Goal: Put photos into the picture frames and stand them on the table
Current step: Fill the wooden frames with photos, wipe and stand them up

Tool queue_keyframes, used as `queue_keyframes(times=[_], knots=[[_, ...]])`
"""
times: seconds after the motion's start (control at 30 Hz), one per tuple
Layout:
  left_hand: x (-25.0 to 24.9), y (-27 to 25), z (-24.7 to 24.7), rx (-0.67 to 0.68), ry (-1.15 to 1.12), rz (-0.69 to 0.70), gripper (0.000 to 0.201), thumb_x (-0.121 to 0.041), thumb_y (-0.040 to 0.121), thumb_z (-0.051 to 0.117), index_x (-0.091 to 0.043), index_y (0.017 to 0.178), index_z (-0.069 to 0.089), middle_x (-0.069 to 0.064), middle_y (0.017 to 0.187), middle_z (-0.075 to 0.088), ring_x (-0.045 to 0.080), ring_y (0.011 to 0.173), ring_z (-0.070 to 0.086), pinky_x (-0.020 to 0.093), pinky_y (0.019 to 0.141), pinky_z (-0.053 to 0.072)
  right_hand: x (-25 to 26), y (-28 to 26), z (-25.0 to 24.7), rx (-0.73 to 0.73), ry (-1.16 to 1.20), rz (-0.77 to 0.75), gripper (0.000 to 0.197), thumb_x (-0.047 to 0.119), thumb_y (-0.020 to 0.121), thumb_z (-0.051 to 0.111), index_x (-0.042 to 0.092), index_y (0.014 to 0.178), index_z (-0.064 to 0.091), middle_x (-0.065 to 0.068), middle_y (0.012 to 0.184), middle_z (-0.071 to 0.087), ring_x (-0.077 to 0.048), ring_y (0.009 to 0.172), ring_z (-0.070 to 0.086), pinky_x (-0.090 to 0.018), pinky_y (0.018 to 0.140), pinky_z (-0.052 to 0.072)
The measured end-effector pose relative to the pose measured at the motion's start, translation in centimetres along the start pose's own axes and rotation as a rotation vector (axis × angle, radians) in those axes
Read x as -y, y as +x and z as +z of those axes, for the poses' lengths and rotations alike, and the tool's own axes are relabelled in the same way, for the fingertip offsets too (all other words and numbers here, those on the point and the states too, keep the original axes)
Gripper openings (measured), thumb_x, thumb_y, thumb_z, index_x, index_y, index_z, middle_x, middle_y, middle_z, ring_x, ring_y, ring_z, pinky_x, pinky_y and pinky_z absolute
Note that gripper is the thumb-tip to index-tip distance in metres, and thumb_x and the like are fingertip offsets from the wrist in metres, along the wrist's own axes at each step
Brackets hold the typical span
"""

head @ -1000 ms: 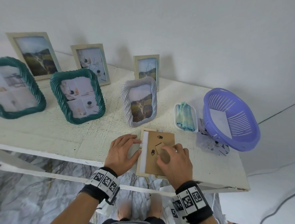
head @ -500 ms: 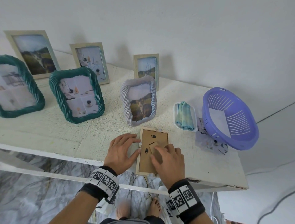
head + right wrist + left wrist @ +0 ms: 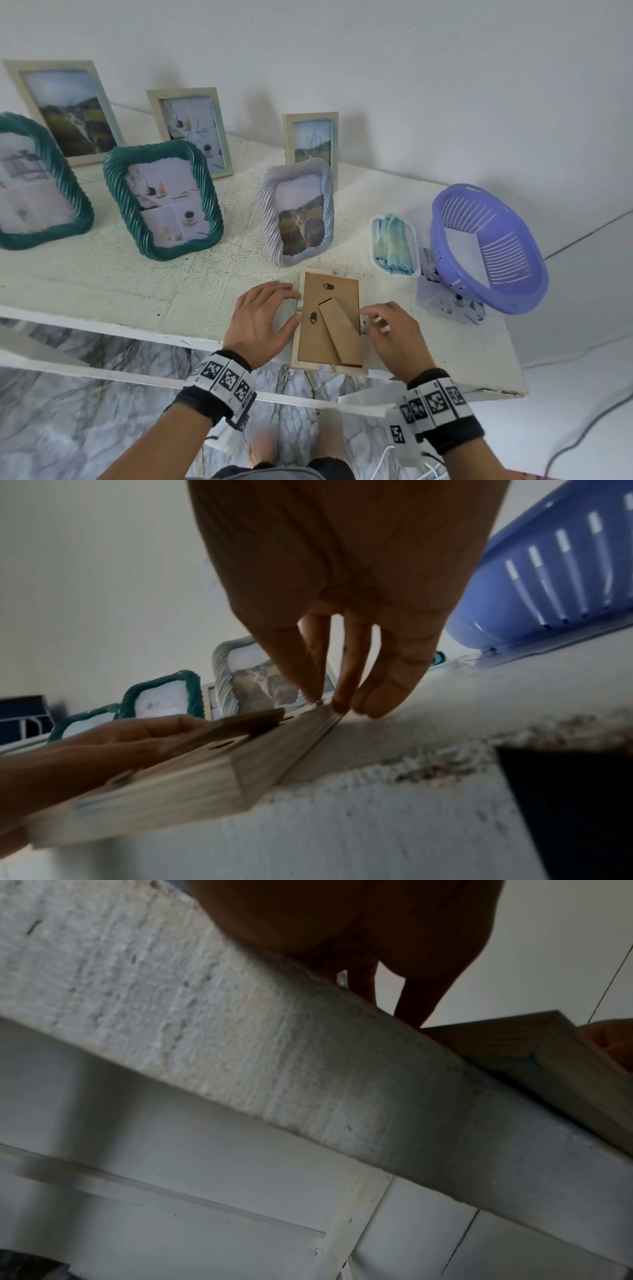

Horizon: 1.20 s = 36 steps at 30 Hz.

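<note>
A light wooden picture frame (image 3: 318, 342) lies face down at the front edge of the white table (image 3: 137, 291), its brown backing board and stand leg (image 3: 342, 329) facing up. Its near end overhangs the table edge. My left hand (image 3: 294, 306) lies flat beside the frame's left rim, with index finger and thumb touching it around a small metal tab. My right hand (image 3: 371, 317) is at the right rim. In the right wrist view its thumb and fingertips (image 3: 342, 704) meet on that rim of the frame (image 3: 192, 772). The photo inside is hidden.
Right of the frame stand a purple slotted basket (image 3: 489, 246) holding a white sheet and a clear tray (image 3: 394, 246) with a blue-green cloth. Printed photos (image 3: 442, 298) lie under the basket. A lavender frame (image 3: 298, 212) and several other filled frames stand behind.
The backing board now covers the white strip that showed at the frame's left side. My right hand has left the board and stand leg and moved to the right rim. The left hand stays put.
</note>
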State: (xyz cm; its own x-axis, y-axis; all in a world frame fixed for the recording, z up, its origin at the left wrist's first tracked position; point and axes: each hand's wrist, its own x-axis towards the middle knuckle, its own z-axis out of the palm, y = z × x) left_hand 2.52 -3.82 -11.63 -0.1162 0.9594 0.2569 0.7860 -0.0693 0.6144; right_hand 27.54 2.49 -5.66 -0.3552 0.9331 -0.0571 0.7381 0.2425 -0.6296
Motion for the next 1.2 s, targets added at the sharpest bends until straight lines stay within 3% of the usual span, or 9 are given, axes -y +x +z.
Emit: queue_keyframes(times=[0.07, 0.13, 0.27, 0.33, 0.43, 0.67, 1.03, 1.2], knots=[[0.0, 0.0, 0.0, 0.002, 0.003, 0.003, 0.036, -0.053, 0.089, 0.048, -0.035, 0.117, 0.061, -0.016, 0.132, 0.057, 0.009, 0.13, 0.043, 0.031, 0.103, 0.031, -0.5, 0.4, -0.5, 0.095, 0.055, -0.016, 0.026, 0.007, 0.088, 0.062, 0.031, 0.096, 0.066, 0.007, 0.094, 0.063, -0.005, 0.082, 0.059, -0.016, 0.075, 0.046], [0.1, 0.0, 0.1, 0.0, 0.005, 0.006, 0.037, -0.054, 0.089, 0.047, -0.035, 0.117, 0.062, -0.016, 0.132, 0.057, 0.009, 0.13, 0.043, 0.032, 0.103, 0.031, -0.7, 1.1, -1.0, 0.154, 0.057, -0.039, 0.026, 0.009, 0.087, 0.065, 0.034, 0.092, 0.065, 0.011, 0.092, 0.064, -0.002, 0.08, 0.059, -0.013, 0.073, 0.044], [0.1, 0.0, 0.0, -0.003, 0.016, 0.018, 0.038, -0.054, 0.089, 0.046, -0.034, 0.117, 0.062, -0.016, 0.13, 0.058, 0.009, 0.13, 0.043, 0.034, 0.104, 0.032, -0.7, 2.9, -2.4, 0.349, -0.008, -0.081, 0.019, 0.014, 0.089, 0.063, 0.033, 0.087, 0.061, 0.008, 0.089, 0.064, -0.006, 0.083, 0.058, -0.018, 0.073, 0.044], [0.1, 0.0, 0.1, 0.0, 0.037, 0.038, 0.039, -0.053, 0.091, 0.045, -0.032, 0.118, 0.063, -0.017, 0.129, 0.059, 0.008, 0.13, 0.042, 0.029, 0.105, 0.026, -0.7, 3.6, -2.9, 0.445, -0.061, -0.111, 0.019, 0.017, 0.09, 0.062, 0.035, 0.086, 0.057, 0.004, 0.088, 0.064, -0.014, 0.083, 0.058, -0.024, 0.075, 0.046], [0.1, 0.0, 0.1, 0.005, 0.05, 0.051, 0.039, -0.052, 0.091, 0.044, -0.031, 0.118, 0.063, -0.018, 0.127, 0.061, 0.007, 0.131, 0.041, 0.024, 0.104, 0.02, -0.5, 4.2, -3.1, 0.523, -0.09, -0.146, 0.016, 0.018, 0.092, 0.06, 0.032, 0.087, 0.053, 0.005, 0.086, 0.063, -0.014, 0.079, 0.056, -0.029, 0.075, 0.047], [0.2, -0.1, 0.2, -0.01, 0.055, 0.059, 0.038, -0.051, 0.091, 0.046, -0.03, 0.118, 0.063, -0.016, 0.124, 0.064, 0.008, 0.13, 0.042, 0.023, 0.104, 0.02, -0.1, 4.3, -2.7, 0.508, -0.193, -0.201, 0.014, 0.024, 0.096, 0.054, 0.019, 0.087, 0.045, 0.008, 0.072, 0.049, -0.008, 0.063, 0.041, -0.023, 0.061, 0.035], [0.1, -0.1, 0.2, -0.045, 0.043, 0.084, 0.031, -0.047, 0.091, 0.05, -0.031, 0.114, 0.062, -0.014, 0.124, 0.065, 0.008, 0.127, 0.047, 0.024, 0.106, 0.024, -0.1, 4.0, -1.4, 0.443, -0.272, -0.202, 0.022, 0.024, 0.099, 0.045, 0.017, 0.083, 0.032, 0.005, 0.069, 0.042, -0.015, 0.064, 0.039, -0.036, 0.063, 0.035], [0.2, -0.3, 0.3, -0.046, 0.074, 0.127, 0.031, -0.045, 0.093, 0.049, -0.032, 0.116, 0.066, -0.013, 0.126, 0.065, 0.008, 0.122, 0.05, 0.033, 0.104, 0.033, 0.2, 3.8, -1.3, 0.429, -0.272, -0.173, 0.022, 0.022, 0.099, 0.045, 0.017, 0.082, 0.031, 0.003, 0.069, 0.043, -0.019, 0.065, 0.042, -0.038, 0.064, 0.037]])
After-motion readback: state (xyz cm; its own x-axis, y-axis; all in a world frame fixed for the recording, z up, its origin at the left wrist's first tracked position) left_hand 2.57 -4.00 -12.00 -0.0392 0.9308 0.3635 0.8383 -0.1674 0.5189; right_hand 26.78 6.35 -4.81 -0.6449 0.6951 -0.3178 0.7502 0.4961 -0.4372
